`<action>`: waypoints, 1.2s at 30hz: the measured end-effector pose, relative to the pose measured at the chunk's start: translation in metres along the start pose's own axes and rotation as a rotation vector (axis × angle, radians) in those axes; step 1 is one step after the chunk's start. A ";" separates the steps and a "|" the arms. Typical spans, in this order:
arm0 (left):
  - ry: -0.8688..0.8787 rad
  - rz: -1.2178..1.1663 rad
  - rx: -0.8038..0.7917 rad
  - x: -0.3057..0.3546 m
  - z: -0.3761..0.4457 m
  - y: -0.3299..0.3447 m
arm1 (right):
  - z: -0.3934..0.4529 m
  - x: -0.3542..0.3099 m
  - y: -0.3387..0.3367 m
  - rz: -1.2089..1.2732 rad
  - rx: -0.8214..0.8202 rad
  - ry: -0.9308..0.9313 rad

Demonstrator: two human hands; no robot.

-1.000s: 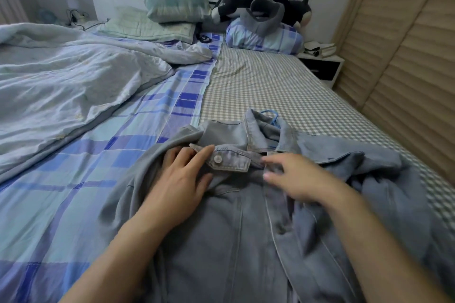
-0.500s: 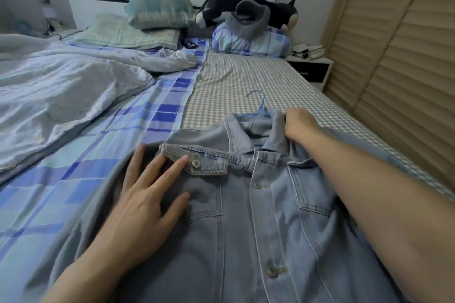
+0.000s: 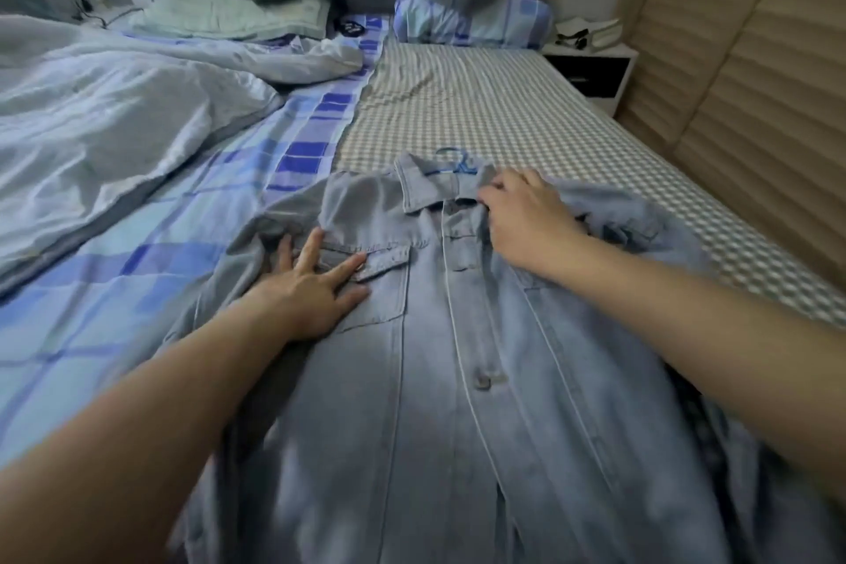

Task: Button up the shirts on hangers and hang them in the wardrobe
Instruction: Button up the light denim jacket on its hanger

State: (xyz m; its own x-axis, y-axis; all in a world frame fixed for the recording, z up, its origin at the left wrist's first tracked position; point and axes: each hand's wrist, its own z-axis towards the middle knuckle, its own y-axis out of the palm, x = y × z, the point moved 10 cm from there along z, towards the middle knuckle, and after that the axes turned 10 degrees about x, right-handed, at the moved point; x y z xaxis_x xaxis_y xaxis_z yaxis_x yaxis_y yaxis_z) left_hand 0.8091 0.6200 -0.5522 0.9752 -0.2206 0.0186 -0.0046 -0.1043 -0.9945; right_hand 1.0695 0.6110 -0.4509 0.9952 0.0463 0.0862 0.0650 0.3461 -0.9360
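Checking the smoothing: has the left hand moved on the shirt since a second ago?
Yes. The left hand slid from the collar down to the chest pocket.

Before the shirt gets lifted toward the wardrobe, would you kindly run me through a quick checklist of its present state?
1. Shirt flat on bed: ok.
2. Hanger inside collar: ok, blue hook shows.
3. Placket closed down the front: ok.
4. Every button fastened: cannot tell, lower part blurred.
5. Left hand flat on chest pocket: ok.
6. Right hand gripping hanger: not ok, it lies on the shirt by the collar.
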 end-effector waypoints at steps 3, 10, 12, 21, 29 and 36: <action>-0.031 0.094 0.223 0.038 -0.035 -0.036 | -0.102 -0.041 -0.041 0.286 0.029 -0.044; 0.186 -0.413 0.432 0.128 -0.236 -0.013 | -0.309 -0.040 -0.026 0.396 -0.115 0.273; 0.183 -0.378 0.356 0.137 -0.255 0.009 | -0.328 -0.050 -0.021 0.325 -0.057 0.245; 0.497 -0.194 0.461 0.147 -0.284 0.031 | -0.364 -0.036 -0.055 0.627 0.252 0.467; 0.192 -0.756 0.277 0.103 -0.279 0.004 | -0.326 -0.060 -0.090 1.309 -0.317 0.776; 0.021 -1.079 0.093 0.098 -0.281 0.018 | -0.319 -0.104 -0.062 1.002 -0.435 0.641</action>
State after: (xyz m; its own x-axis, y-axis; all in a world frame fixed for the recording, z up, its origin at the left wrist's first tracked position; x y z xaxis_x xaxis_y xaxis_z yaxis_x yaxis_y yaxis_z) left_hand 0.8424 0.3236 -0.5398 0.4505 -0.0733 0.8897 0.8715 -0.1802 -0.4561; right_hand 0.9849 0.2858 -0.5107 0.4705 -0.3946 -0.7893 -0.8379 0.0808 -0.5399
